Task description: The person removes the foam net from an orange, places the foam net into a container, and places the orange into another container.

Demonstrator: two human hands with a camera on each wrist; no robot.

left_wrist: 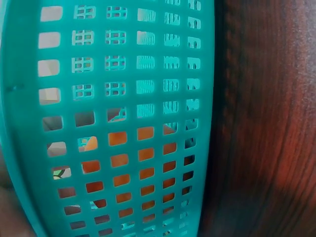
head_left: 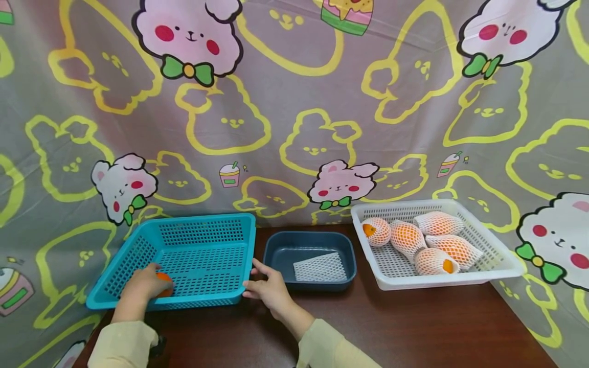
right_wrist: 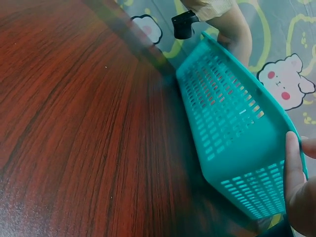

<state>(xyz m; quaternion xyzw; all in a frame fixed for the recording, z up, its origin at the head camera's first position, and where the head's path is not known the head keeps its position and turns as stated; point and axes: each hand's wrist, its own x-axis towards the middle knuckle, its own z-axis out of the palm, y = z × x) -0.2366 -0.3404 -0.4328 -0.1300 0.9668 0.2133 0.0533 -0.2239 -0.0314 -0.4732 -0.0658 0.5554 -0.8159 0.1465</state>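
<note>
A turquoise plastic basket [head_left: 202, 301] stands at the left of the table. Inside its near-left part, my left hand [head_left: 141, 284] reaches down over an orange [head_left: 164, 286] and grips it, with the fingers partly hidden. The same orange [left_wrist: 120, 160] shows through the holes of the basket wall in the left wrist view. My right hand [head_left: 270, 289] holds the basket's right rim near the front corner. In the right wrist view a finger [right_wrist: 292, 163] lies against the outside of that rim.
Right of the basket stands a dark blue tray [head_left: 285, 240] with a flattened white foam net [head_left: 320, 268] in it. Farther right, a white basket [head_left: 382, 283] holds several oranges in foam nets [head_left: 407, 239]. A patterned curtain [head_left: 285, 102] hangs behind the brown table [head_left: 414, 327].
</note>
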